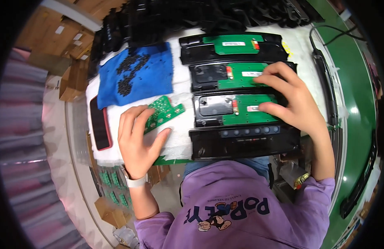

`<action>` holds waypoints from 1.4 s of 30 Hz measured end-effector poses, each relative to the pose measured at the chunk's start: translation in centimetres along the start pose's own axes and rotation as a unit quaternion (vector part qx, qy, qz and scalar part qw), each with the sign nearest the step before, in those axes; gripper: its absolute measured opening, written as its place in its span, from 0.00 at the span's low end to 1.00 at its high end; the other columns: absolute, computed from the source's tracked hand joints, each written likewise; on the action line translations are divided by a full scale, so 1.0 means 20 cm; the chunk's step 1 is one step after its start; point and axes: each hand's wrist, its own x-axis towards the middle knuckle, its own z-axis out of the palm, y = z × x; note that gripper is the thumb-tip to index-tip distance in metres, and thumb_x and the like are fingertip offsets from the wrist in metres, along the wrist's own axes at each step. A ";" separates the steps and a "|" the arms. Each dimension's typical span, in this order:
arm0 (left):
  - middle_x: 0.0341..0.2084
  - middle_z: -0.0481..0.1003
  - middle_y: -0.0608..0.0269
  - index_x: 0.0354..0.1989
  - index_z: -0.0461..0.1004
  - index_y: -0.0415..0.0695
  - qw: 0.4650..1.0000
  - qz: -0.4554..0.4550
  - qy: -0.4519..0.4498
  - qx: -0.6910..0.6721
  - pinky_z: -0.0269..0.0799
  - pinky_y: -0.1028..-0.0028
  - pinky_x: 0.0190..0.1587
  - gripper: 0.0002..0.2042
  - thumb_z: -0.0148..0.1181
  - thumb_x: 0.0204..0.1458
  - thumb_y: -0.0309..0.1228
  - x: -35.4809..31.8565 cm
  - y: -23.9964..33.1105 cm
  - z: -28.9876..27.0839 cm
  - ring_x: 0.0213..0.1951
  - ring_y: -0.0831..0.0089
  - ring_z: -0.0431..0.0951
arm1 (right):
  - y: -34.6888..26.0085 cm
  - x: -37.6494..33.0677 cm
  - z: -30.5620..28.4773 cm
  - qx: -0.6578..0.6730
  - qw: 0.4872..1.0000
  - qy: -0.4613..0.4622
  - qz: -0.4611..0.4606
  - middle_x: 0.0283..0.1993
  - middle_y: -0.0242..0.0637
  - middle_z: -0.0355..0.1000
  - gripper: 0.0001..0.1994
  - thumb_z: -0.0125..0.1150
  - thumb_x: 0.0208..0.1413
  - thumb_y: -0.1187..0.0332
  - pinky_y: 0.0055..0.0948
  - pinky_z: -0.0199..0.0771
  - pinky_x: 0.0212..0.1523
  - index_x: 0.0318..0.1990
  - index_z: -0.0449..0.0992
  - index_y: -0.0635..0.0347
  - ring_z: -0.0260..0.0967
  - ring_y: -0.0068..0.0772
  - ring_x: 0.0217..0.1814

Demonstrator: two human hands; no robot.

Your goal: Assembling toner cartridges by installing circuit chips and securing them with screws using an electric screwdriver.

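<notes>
My left hand (138,141) is at the left end of a loose green circuit board (166,111), its fingers curled over the board and its thumb along the near edge. Part of the board is hidden under the hand. My right hand (298,99) spreads over two long black plastic housings, holding nothing. Its forefinger reaches the green board (242,74) in the upper housing (206,71). The thumb rests by the white label of the green board (247,115) in the lower housing (208,106). Both fitted boards carry a red-and-white part at their left end.
Another housing with a board (237,43) lies farthest away; a glossy black one with round buttons (246,145) is nearest me. Small black pieces (127,74) cover a blue cloth (158,83). A phone (101,124) lies left, a corded black tool (325,83) right, black parts (192,16) behind.
</notes>
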 end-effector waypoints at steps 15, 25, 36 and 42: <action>0.16 0.70 0.64 0.30 0.73 0.34 0.937 -0.159 0.226 -0.214 0.57 0.78 0.20 0.04 0.53 0.51 0.22 -0.20 0.14 -0.02 0.17 0.82 0.63 | -0.48 -0.36 0.25 -0.123 0.952 0.192 -0.206 0.43 0.39 0.71 0.16 0.64 0.37 0.72 0.37 0.67 0.39 0.39 0.76 0.55 0.70 0.34 0.44; 0.24 0.77 0.58 0.36 0.70 0.37 0.844 -0.203 -0.107 -0.485 0.67 0.82 0.31 0.06 0.53 0.53 0.26 -0.40 0.49 0.06 0.27 0.82 0.74 | -0.56 -0.54 0.31 -0.192 0.913 0.132 -0.334 0.34 0.36 0.71 0.10 0.57 0.36 0.72 0.31 0.70 0.36 0.30 0.76 0.65 0.71 0.31 0.38; 0.43 0.69 0.51 0.43 0.68 0.37 0.979 0.080 0.054 -0.179 0.64 0.61 0.46 0.28 0.69 0.34 0.40 -0.28 0.43 0.17 0.45 0.52 0.69 | -0.32 -0.52 0.30 -0.249 0.910 0.204 -0.260 0.32 0.38 0.71 0.15 0.55 0.30 0.70 0.31 0.68 0.35 0.30 0.77 0.67 0.69 0.31 0.32; 0.47 0.67 0.52 0.46 0.67 0.39 0.985 0.043 0.007 -0.168 0.63 0.60 0.48 0.29 0.69 0.33 0.35 -0.23 0.44 0.27 0.50 0.52 0.67 | -0.23 -0.48 0.30 -0.221 0.935 0.167 -0.221 0.33 0.35 0.71 0.15 0.56 0.30 0.70 0.33 0.66 0.42 0.30 0.78 0.65 0.69 0.30 0.33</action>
